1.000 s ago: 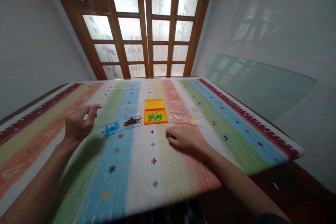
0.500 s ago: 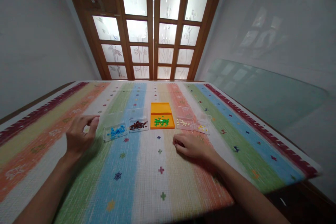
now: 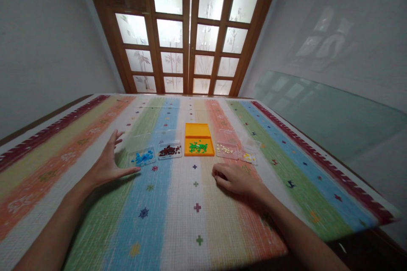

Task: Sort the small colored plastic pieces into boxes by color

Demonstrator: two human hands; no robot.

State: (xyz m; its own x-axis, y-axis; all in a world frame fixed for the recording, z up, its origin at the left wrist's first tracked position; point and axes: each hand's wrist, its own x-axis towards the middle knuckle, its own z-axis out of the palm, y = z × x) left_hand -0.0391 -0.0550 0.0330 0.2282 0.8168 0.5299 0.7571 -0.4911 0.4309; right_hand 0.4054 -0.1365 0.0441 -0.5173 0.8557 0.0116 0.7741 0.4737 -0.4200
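Observation:
My left hand [image 3: 110, 163] is stretched out with thumb and fingers spread wide. It holds nothing and sits at the left side of a clear plastic box with small blue pieces [image 3: 142, 157]; the thumb reaches along the box's near edge. My right hand [image 3: 233, 178] rests on the tablecloth, fingers curled in, with nothing visible in them. Just beyond it stands an orange box [image 3: 208, 152], lid up, with small green pieces [image 3: 199, 147] inside. Dark red-brown pieces [image 3: 169, 150] lie in another clear box between the blue and green ones.
Right of the orange box, one clear box has cream pieces [image 3: 224, 149] and another has yellow and white pieces [image 3: 249, 157]. A striped tablecloth [image 3: 181, 220] covers the table. Wooden doors with glass panes [image 3: 190, 51] stand behind, and a glass pane [image 3: 318, 101] leans at the right wall.
My left hand has gone from a curled pinch to widely spread, and its thumb now reaches the near side of the blue-piece box. My right hand stays put. The view has shifted slightly.

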